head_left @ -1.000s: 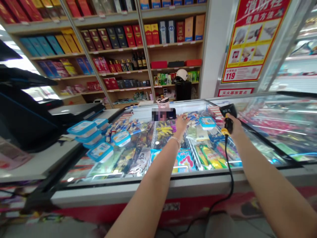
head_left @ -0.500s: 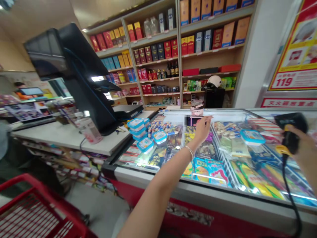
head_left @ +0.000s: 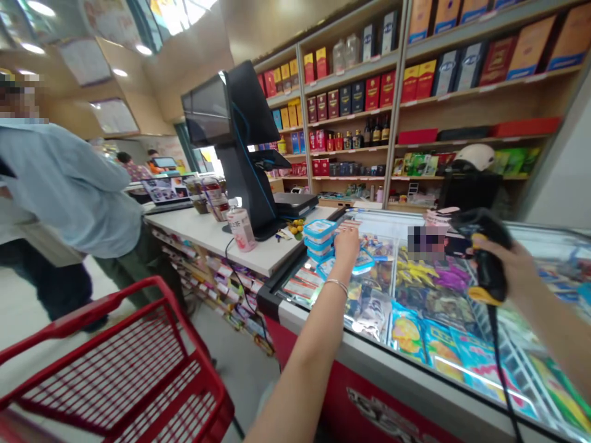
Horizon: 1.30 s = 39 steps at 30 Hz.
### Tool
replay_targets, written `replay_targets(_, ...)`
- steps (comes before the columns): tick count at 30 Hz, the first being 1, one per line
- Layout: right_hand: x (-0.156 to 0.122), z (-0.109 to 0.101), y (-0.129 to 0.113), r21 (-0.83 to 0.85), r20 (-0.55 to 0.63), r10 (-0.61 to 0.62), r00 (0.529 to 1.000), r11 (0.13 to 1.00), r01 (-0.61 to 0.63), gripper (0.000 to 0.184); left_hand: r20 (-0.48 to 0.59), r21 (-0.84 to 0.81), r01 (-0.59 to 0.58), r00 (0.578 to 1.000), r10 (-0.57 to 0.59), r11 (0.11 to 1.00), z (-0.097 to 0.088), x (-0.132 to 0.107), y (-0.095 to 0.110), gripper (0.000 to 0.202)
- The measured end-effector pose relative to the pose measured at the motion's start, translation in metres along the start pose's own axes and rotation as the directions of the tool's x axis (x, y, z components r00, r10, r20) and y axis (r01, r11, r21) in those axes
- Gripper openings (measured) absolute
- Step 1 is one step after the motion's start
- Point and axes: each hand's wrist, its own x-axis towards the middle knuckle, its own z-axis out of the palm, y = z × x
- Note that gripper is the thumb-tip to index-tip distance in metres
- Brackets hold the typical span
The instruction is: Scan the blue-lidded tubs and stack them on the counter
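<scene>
Head view: a left hand [head_left: 346,247] and a right hand [head_left: 514,264] are seen above a chest freezer [head_left: 401,358], with bagged goods [head_left: 441,347] shown between them.
Left fingers: reached forward and seen from the back; how far they are spread, and whether anything is gripped, cannot be told.
Tub stack [head_left: 319,235]: blue-lidded tubs are piled just left of the left fingers; contact cannot be made out.
Separate tub [head_left: 364,262]: partly covered by the left hand, its rim is shown just right of the left fingers.
Bracelet [head_left: 338,283]: worn on the wrist behind the left fingers.
Right fingers: wrapped around the handle of a barcode scanner [head_left: 490,267], whose blurred head is raised above them.
Cable [head_left: 496,357]: hung below the right fingers.
Counter [head_left: 277,255]: placed left of the left fingers, with a bottle [head_left: 241,231] and a black terminal [head_left: 249,191] stood on it.
Red cart [head_left: 161,284]: seen well left of the left fingers.
Light-blue shirt [head_left: 76,178]: worn by a person farther left of the left fingers.
</scene>
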Motion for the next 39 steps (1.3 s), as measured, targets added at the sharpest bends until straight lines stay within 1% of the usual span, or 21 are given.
replay_targets(1, -0.002, 0.005, 0.014, -0.034, 0.052, 0.053, 0.997, 0.998, -0.051, 0.023, 0.012, 0.010, 0.006, 1.000, -0.006, 1.000, 0.003, 0.000, 0.000, 0.026)
replay_targets(2, -0.005, 0.009, 0.026, -0.060, 0.075, 0.108, 0.991, 0.993, -0.103, 0.022, 0.022, 0.023, 0.006, 1.000, -0.007, 1.000, 0.006, 0.000, 0.001, 0.027)
replay_targets(5, -0.014, 0.009, 0.057, -0.106, 0.110, 0.193, 0.975, 0.978, -0.182, 0.025, 0.072, 0.074, -0.015, 0.997, 0.009, 0.997, 0.010, -0.001, 0.004, 0.030)
replay_targets(8, -0.023, 0.005, 0.074, -0.151, 0.133, 0.267, 0.955, 0.957, -0.246, 0.024, 0.114, 0.102, -0.037, 0.993, 0.025, 0.994, 0.010, -0.003, 0.005, 0.034)
replay_targets(10, -0.028, 0.001, 0.079, -0.189, 0.114, 0.290, 0.950, 0.945, -0.266, 0.021, 0.113, 0.100, -0.028, 0.993, 0.016, 0.995, 0.010, -0.005, 0.004, 0.034)
replay_targets(12, -0.031, -0.003, 0.081, -0.214, 0.110, 0.291, 0.950, 0.941, -0.264, 0.018, 0.083, 0.092, 0.009, 0.996, -0.016, 0.996, 0.008, -0.007, 0.003, 0.034)
replay_targets(15, -0.031, -0.007, 0.082, -0.250, 0.097, 0.289, 0.952, 0.933, -0.258, 0.012, 0.038, 0.070, 0.104, 0.994, -0.107, 0.992, 0.006, -0.007, 0.003, 0.034)
replay_targets(19, -0.032, -0.006, 0.081, -0.265, 0.053, 0.293, 0.955, 0.926, -0.269, 0.011, 0.050, 0.032, 0.221, 0.974, -0.223, 0.975, 0.005, -0.006, 0.003, 0.036)
replay_targets(23, -0.036, -0.004, 0.079, -0.257, 0.057, 0.295, 0.954, 0.927, -0.272, 0.013, 0.042, 0.010, 0.268, 0.962, -0.268, 0.963, 0.008, -0.006, 0.005, 0.036)
replay_targets(25, -0.038, -0.005, 0.080, -0.266, 0.076, 0.302, 0.950, 0.925, -0.272, 0.015, 0.042, 0.011, 0.272, 0.961, -0.272, 0.962, 0.010, -0.006, 0.007, 0.035)
replay_targets(29, -0.043, -0.006, 0.082, -0.296, 0.137, 0.332, 0.933, 0.913, -0.282, 0.025, 0.042, 0.044, 0.263, 0.963, -0.265, 0.964, 0.013, -0.006, 0.009, 0.034)
replay_targets(31, -0.045, -0.005, 0.083, -0.302, 0.140, 0.340, 0.930, 0.909, -0.288, 0.029, 0.014, 0.058, 0.264, 0.964, -0.266, 0.963, 0.013, -0.005, 0.010, 0.033)
replay_targets(33, -0.048, -0.003, 0.081, -0.308, 0.131, 0.348, 0.928, 0.904, -0.296, 0.031, -0.035, 0.070, 0.260, 0.965, -0.258, 0.963, 0.012, -0.004, 0.010, 0.032)
replay_targets(36, -0.051, 0.001, 0.075, -0.318, 0.127, 0.346, 0.930, 0.902, -0.292, 0.032, -0.116, 0.077, 0.215, 0.972, -0.206, 0.974, 0.010, -0.003, 0.010, 0.032)
replay_targets(39, -0.052, 0.003, 0.071, -0.307, 0.122, 0.334, 0.935, 0.908, -0.284, 0.037, -0.176, 0.051, 0.112, 0.979, -0.101, 0.992, 0.008, -0.003, 0.010, 0.031)
